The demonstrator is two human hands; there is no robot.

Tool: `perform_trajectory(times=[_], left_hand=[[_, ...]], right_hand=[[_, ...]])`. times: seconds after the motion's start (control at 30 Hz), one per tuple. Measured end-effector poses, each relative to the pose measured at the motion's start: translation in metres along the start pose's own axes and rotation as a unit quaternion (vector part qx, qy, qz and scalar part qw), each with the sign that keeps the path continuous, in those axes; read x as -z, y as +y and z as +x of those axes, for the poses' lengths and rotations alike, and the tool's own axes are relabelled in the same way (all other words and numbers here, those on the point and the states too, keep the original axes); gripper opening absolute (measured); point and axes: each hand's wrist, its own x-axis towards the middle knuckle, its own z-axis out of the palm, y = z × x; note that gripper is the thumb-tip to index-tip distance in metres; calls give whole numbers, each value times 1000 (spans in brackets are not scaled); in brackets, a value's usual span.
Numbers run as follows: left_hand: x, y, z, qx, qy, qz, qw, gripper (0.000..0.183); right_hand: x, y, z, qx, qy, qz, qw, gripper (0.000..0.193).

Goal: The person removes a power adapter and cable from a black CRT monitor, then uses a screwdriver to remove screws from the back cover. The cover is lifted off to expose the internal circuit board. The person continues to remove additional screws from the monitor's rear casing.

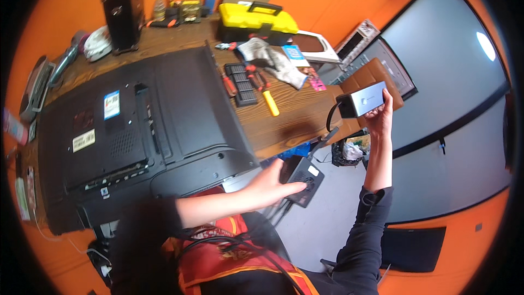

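My left hand [270, 184] is closed on a small black box [304, 191] with a round vent and a white label. Dark cables hang from its lower side, and a dark stick-like part rises from its upper edge. Raised out to the right, my right hand [381, 116] grips a grey box [369, 98] with a black end. A black cable [331, 116] curves down from that end toward the black box; whether it joins it I cannot tell. Both boxes are held in the air past the table's right edge. More black cables [234, 240] lie across my red apron.
A large black television [169, 120] lies back-up on the wooden table [289, 125]. Beyond it are a yellow toolbox [259, 21], grey gloves [273, 60], a black bit case [240, 84], pliers and screwdrivers. A brown chair [376, 71] and a bagged bin [346, 153] stand to the right.
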Motion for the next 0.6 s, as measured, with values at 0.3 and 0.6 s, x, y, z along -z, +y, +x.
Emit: perform_trajectory(times=[0.3, 0.6], left_hand=[[50, 135, -56, -300, 173, 573, 743, 61], [105, 207, -14, -597, 305, 741, 25, 33]], right_hand=[[35, 1, -65, 24, 154, 320, 934, 46], [-26, 68, -160, -115, 58, 602, 788, 42]])
